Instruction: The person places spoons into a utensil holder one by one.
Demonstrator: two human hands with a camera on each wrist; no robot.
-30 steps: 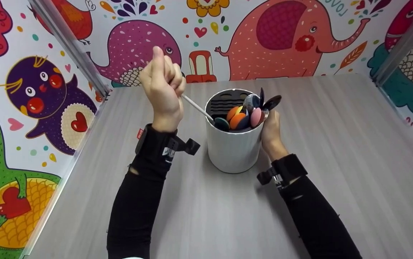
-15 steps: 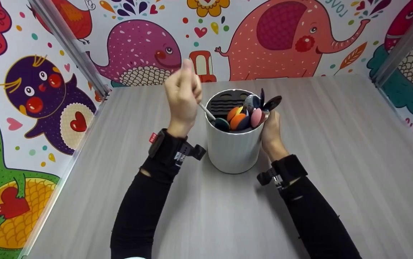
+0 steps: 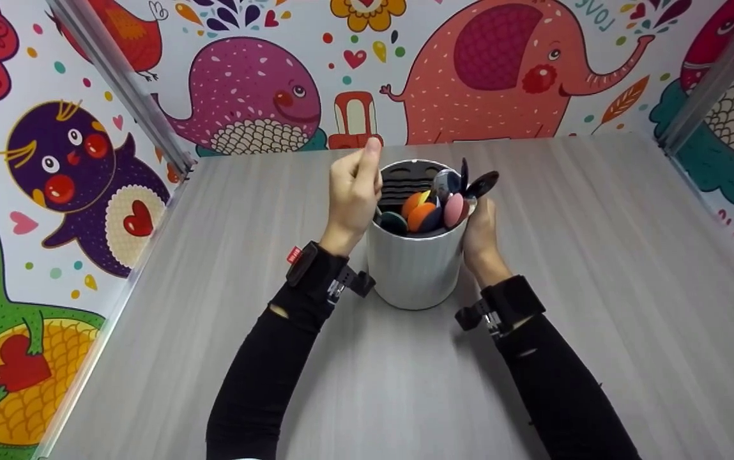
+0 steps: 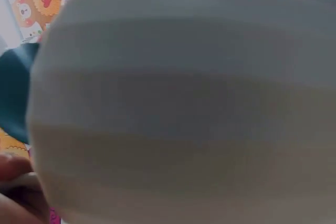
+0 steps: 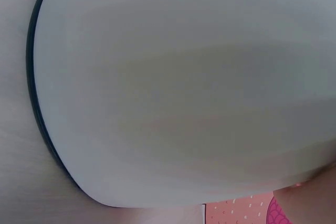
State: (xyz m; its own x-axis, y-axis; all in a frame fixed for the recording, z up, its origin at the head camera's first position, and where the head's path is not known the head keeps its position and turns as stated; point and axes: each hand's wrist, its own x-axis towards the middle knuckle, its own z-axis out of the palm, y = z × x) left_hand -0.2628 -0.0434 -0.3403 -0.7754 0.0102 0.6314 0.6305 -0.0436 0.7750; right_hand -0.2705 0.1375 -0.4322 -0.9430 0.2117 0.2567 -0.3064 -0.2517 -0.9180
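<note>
So the left hand (image 3: 354, 191) is hovering right at the left rim of the white utensil holder (image 3: 412, 268), fingers curled and pinching the thin metal handle of a spoon (image 3: 393, 221) whose dark teal bowl is sitting just inside the rim. Most of that handle is hidden behind the fingers, so I can't tell exactly where along it the pinch is landing. If you're lowering a spoon like this, I'd say keep the handle close to upright and feed it down along the left wall, because the slotted black insert (image 3: 405, 182) at the far side and the cluster of coloured spoons (image 3: 434, 207) toward the right are taking up a lot of the opening. Going in slow is probably the trick, since a snag on the orange or pink bowls could tip the whole bunch.

The holder is standing upright on the grey worktop (image 3: 596, 306), roughly in the middle, and the left wrist view is just showing its ribbed white wall (image 4: 184, 103) up close. The right hand (image 3: 480, 233) is pressing against the right side of the holder, fingers wrapping round it mostly out of sight, which is steadying it nicely. In the right wrist view the white wall (image 5: 184, 87) is filling nearly everything too.
</note>
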